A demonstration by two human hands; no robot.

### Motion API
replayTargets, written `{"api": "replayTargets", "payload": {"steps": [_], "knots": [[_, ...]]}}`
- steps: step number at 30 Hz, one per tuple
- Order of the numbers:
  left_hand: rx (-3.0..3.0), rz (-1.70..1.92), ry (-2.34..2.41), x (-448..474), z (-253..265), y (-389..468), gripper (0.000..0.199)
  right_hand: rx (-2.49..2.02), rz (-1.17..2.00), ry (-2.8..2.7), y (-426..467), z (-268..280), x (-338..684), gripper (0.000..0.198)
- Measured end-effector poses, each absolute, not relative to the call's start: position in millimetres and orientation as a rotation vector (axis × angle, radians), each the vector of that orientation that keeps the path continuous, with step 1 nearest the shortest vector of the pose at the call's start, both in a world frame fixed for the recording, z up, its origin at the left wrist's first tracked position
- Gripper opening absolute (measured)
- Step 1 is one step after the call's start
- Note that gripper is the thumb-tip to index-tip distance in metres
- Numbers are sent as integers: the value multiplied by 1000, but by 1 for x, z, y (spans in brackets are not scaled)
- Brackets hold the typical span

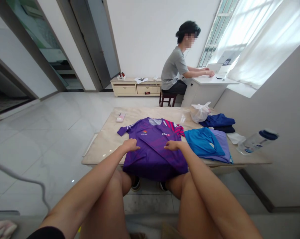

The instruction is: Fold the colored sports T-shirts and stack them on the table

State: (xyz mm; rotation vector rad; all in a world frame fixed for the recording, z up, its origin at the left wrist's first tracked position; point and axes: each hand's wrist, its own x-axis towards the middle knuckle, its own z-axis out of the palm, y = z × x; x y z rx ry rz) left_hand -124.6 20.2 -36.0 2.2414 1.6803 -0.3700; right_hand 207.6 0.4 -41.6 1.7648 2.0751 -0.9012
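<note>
Your purple short-sl. jersey [153, 159] lies front up on the tabletop [100, 151], collar [155, 121] at the far end, hem hanging over the near edge. Your L hand [131, 145] is at the left of its body, your R hand [173, 145] at the right, fingers bent; can't tell if either 1 pinches cloth. Looks like thin sports polyester: prob. v. light, limp & a bit slippery, so it'd slide on the smooth top & wrinkle easily. Not fragile, tho go easy on the chest prints [144, 132]. Best hold, IMO: the 2 side edges at matching height, or 2 shoulder pts, thumb vs. fingertips, tension light & even. Mind the red-striped sleeve [176, 127] on your R; it's right beside the folded blue garment [203, 142], which could get dragged too.
</note>
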Motion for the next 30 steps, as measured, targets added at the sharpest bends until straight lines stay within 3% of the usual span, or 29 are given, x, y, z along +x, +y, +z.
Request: {"api": "replayTargets", "payload": {"steps": [5, 12, 17, 22, 30], "knots": [[2271, -349, 1674, -128, -43, 25, 50, 1830, -790, 2024, 8, -50, 198, 68], [2171, -454, 1748, -140, -82, 48, 113, 1950, -672, 1899, 27, -85, 205, 88], [2177, -430, 1775, -167, -96, 67, 129, 2042, -524, 2024, 40, -112, 228, 91], [2218, -409, 1866, -177, -82, 65, 118, 2064, -484, 2041, 41, -111, 227, 84], [2141, -446, 2027, -189, -46, 35, 68, 1896, -544, 2084, 23, -77, 197, 71]]}}
